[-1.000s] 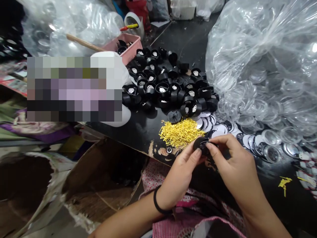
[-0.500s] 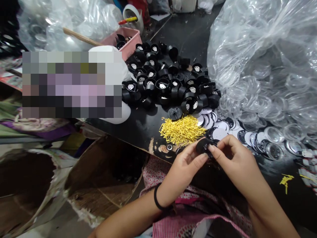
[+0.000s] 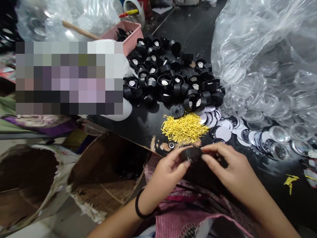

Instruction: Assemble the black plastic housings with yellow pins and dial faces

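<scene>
We judge the black cup [image 3: 193, 154] is being worked between two hands, the next move calling for a steady left grip. The left hand [image 3: 169, 168] grasps it between thumb and fingers, on the near side of the yellow pins [image 3: 184, 128]. The right hand [image 3: 231, 165] is half curled beside it; we cannot tell whether it touches anything.

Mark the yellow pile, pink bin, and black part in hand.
Yellow pile [image 3: 184, 128]: head view, middle of the heap.
Pink bin [image 3: 133, 40]: head view, outer wall.
Black part [image 3: 193, 154]: head view, middle of its visible surface.
</scene>
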`<control>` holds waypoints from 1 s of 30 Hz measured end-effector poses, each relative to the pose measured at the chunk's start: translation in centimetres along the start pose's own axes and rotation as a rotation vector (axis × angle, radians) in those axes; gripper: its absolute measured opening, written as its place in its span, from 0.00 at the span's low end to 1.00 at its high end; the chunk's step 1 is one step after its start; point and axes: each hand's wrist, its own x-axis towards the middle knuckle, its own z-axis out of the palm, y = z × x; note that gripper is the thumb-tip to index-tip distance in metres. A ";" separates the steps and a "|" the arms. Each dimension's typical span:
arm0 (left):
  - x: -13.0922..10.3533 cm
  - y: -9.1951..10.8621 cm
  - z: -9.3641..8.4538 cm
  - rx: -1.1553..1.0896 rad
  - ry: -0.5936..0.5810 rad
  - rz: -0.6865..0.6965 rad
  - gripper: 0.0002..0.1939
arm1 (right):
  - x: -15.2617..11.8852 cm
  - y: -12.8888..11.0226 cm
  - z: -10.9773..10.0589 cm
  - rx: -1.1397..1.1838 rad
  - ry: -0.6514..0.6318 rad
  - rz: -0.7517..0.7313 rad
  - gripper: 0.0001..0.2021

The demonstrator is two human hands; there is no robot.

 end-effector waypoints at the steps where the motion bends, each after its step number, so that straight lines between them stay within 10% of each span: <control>1: 0.1 -0.2 -0.2 -0.120 0.072 -0.046 0.15 | 0.8 0.0 0.2 -0.140 0.010 -0.054 0.06; 6: 0.2 0.0 -0.2 -0.512 0.231 -0.136 0.11 | 3.7 -0.9 1.2 -0.629 -0.029 -0.147 0.07; 16: 0.8 1.3 1.5 -0.916 -0.014 -0.335 0.08 | 2.2 0.1 1.2 -0.269 0.078 -0.080 0.05; 30: 1.0 0.8 2.3 -0.534 0.048 -0.078 0.14 | 0.3 -0.5 0.2 -0.314 0.142 -0.176 0.06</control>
